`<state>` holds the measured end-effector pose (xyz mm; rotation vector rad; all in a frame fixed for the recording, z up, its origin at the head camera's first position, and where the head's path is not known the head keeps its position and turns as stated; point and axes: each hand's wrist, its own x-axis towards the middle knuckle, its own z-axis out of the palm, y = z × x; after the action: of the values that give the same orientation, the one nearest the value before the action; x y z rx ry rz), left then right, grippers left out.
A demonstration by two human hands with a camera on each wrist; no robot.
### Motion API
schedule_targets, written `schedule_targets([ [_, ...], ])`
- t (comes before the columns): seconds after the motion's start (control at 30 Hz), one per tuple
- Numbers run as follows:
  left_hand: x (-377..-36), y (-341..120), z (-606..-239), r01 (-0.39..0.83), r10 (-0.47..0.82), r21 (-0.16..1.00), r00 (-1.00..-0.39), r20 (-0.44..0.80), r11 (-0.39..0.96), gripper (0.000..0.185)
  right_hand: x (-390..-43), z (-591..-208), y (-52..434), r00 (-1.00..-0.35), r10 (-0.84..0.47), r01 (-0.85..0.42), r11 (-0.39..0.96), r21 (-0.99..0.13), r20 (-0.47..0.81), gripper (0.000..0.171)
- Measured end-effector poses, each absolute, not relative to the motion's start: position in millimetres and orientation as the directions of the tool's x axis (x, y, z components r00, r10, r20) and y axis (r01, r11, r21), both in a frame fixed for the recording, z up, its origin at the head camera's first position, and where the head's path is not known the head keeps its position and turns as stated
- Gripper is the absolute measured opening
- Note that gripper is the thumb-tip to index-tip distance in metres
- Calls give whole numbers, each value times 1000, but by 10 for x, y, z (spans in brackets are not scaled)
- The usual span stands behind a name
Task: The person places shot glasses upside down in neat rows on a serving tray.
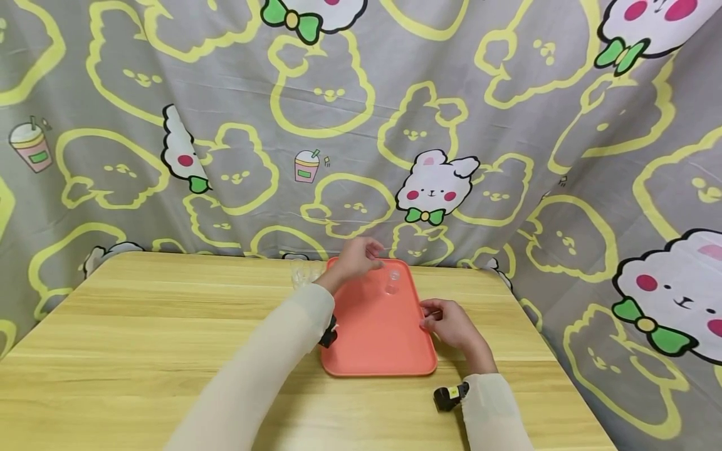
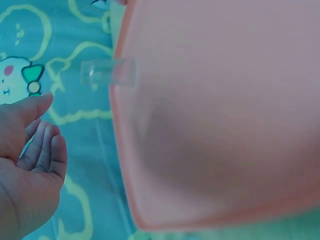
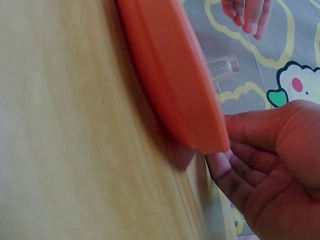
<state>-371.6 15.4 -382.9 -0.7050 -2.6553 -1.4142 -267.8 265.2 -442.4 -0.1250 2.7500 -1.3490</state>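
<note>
An orange tray (image 1: pixel 376 338) lies flat on the wooden table (image 1: pixel 141 338). A small clear glass (image 1: pixel 392 282) stands on its far part; it also shows in the left wrist view (image 2: pixel 110 73) and the right wrist view (image 3: pixel 224 67). My left hand (image 1: pixel 371 253) hovers just left of the glass over the tray's far left corner, fingers relaxed and holding nothing (image 2: pixel 42 131). My right hand (image 1: pixel 430 316) pinches the tray's right rim (image 3: pixel 210 135), thumb on top and fingers underneath.
A second clear glass (image 1: pixel 301 273) stands on the table just left of the tray's far corner. A patterned grey cloth (image 1: pixel 507 125) hangs behind the table and down its right side. Bare tabletop stretches to the left and front.
</note>
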Motion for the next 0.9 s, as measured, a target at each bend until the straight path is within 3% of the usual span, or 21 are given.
schedule_targets([
  [0.33,-3743,-219,-3602,427,345,754,-896,280,499,30,-2682,-4438,2649,-994,-104,-46,616,-786,-23,40],
  [0.9,-3796,-810,-3530,451,356,681,-889,288,577,33,-2688,-4429,2653,-994,-104,-50,621,-782,-19,40],
])
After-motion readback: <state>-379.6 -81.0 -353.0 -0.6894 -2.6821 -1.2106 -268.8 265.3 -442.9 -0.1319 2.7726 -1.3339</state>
